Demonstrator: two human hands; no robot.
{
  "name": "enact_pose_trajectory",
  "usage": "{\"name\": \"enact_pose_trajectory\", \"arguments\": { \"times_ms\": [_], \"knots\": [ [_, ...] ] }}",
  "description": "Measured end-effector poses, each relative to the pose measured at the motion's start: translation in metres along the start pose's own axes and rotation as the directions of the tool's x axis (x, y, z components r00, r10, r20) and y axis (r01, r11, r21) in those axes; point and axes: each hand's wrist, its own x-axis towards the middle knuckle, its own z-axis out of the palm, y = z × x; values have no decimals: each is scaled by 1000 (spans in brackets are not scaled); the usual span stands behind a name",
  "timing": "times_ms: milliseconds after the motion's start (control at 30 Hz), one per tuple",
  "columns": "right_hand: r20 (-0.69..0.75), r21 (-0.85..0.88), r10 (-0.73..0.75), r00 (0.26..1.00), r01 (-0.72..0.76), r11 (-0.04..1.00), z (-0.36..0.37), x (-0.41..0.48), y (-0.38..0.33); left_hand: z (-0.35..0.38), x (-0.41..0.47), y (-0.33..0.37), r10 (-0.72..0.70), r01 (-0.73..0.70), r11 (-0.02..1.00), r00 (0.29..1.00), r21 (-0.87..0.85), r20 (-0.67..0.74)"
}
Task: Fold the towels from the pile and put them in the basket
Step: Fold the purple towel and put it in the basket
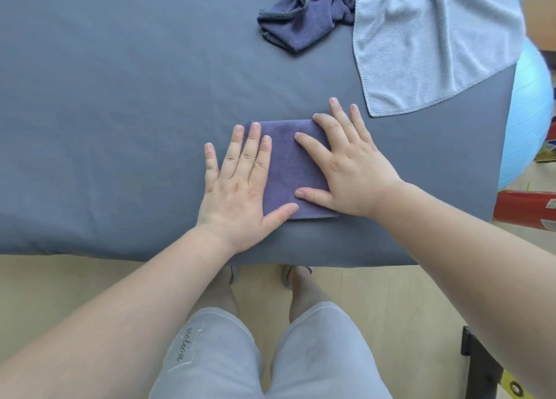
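A small purple towel (pixel 290 170), folded into a neat rectangle, lies on the grey-covered table (pixel 120 128) near its front edge. My left hand (pixel 240 185) rests flat on the towel's left side, fingers spread. My right hand (pixel 346 164) presses flat on its right side. Neither hand grips anything. At the back, a crumpled purple towel (pixel 301 22) lies beside a light grey towel (pixel 427 38) spread over the table's right corner. No basket is in view.
A light blue exercise ball (pixel 526 122) sits off the table's right edge, with a red box (pixel 529 209) below it. My legs and the wooden floor (pixel 75 293) show under the table's front edge. A black frame (pixel 478 359) stands at lower right.
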Motion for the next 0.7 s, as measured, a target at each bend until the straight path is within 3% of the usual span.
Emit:
{"name": "enact_pose_trajectory", "arguments": {
  "times_ms": [167,333,533,633,700],
  "knots": [
    [-15,46,-16,1000,16,999,-1,-4,5,-5,-18,-17,-70,69,996,997,-61,-17],
    [-97,123,291,952,-279,952,3,-43,-31,-9,-23,-25,-204,197,966,979,-171,-25],
    [217,247,429,877,-474,845,-16,-73,-91,-19,-11,-27,-131,137,976,990,-167,47],
    [-7,310,549,836,-520,796,-20,-63,-82,-24,2,-28,-70,80,990,994,-113,89],
    [-114,367,541,833,-470,803,-20,-47,-67,-30,11,-29,-43,51,995,995,-85,92]
  ]
}}
